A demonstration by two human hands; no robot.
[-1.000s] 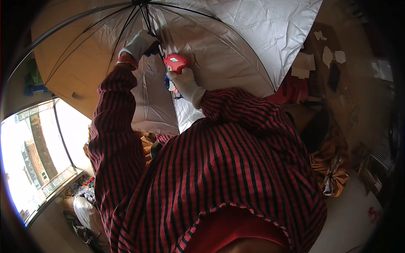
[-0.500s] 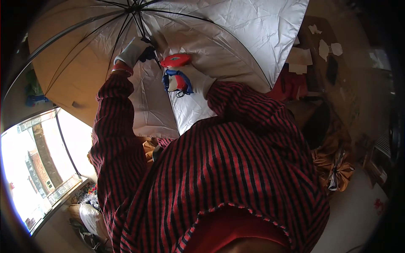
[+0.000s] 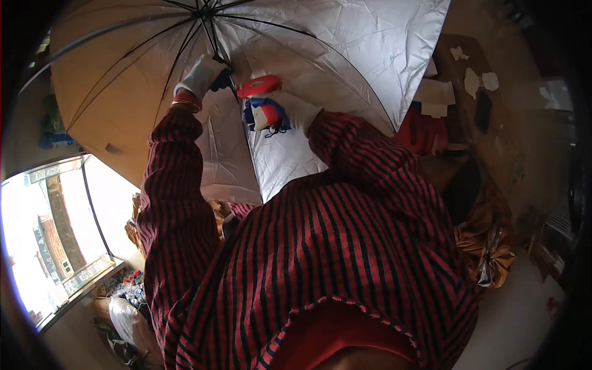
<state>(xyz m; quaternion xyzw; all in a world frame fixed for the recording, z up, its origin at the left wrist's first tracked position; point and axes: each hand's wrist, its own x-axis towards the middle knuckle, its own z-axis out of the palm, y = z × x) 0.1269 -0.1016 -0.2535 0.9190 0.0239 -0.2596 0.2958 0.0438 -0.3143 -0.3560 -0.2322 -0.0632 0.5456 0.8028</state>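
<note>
An open umbrella (image 3: pixel 345 61) with a silvery inner side and dark ribs spreads out in front of me. My left hand (image 3: pixel 206 75), in a pale glove with black fingers, is closed at the umbrella's dark shaft (image 3: pixel 216 44) below the hub. My right hand (image 3: pixel 297 111), in a pale glove, is closed round a blue, red and white bundle (image 3: pixel 266 116) with a thin dark cord hanging from it. A red oval piece (image 3: pixel 260 86) with a slot sits against the top of that hand. Whether it joins the bundle I cannot tell. The right fingers are mostly hidden.
A bright window or doorway (image 3: pixel 55 240) lies at the left. Below it are a white bag (image 3: pixel 131 320) and other bundles. At the right stands a brown table (image 3: pixel 475 55) with paper scraps and a dark flat object (image 3: pixel 483 112). Folded orange-brown fabric (image 3: pixel 484 253) lies lower right.
The view has shifted slightly, so hands and umbrella sit a little further right. The left hand keeps its place at the shaft. The bundle in my right hand has turned slightly.
</note>
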